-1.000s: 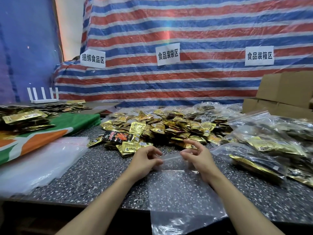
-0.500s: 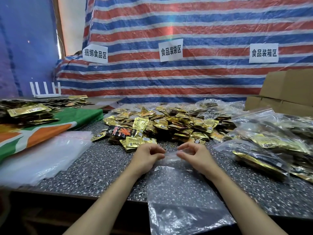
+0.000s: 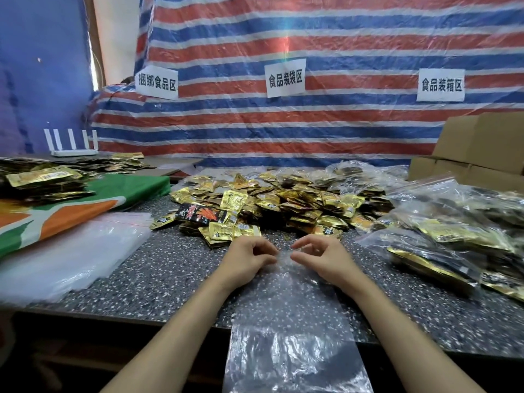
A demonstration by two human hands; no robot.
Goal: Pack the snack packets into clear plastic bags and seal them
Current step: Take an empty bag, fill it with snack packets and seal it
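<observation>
The clear plastic bag point(image 3: 286, 307) is laid flat on the speckled table point(image 3: 158, 279), right in front of the person, with its near end hanging over the table's front edge. Its far rim is taken up by both hands. The left hand point(image 3: 249, 259) is seen with fingers curled in, and the film is pinched at the rim. The right hand point(image 3: 320, 259) is set just beside it, thumb and forefinger bent onto the same rim, and the film is nipped there too. The two hands are held close together but not touching, and the film between them is blurred.

Just beyond the knuckles, the heap of gold snack packets point(image 3: 283, 202) is spread across the middle of the table. One black-and-orange packet point(image 3: 200, 215) is picked out on the heap's left edge. To the right, filled clear bags point(image 3: 453, 228) are piled up, and cardboard boxes point(image 3: 482, 148) are stacked behind them.

On the left, a flat stack of empty plastic bags point(image 3: 71, 251) is laid near the table's front. Beside it a green, orange and white sheet point(image 3: 85, 205) is spread, with more gold packets point(image 3: 42, 180) on it. A white router point(image 3: 73, 143) is stood behind. The back is closed off by a striped tarpaulin point(image 3: 312, 38), on which three paper signs point(image 3: 285, 78) are fixed.
</observation>
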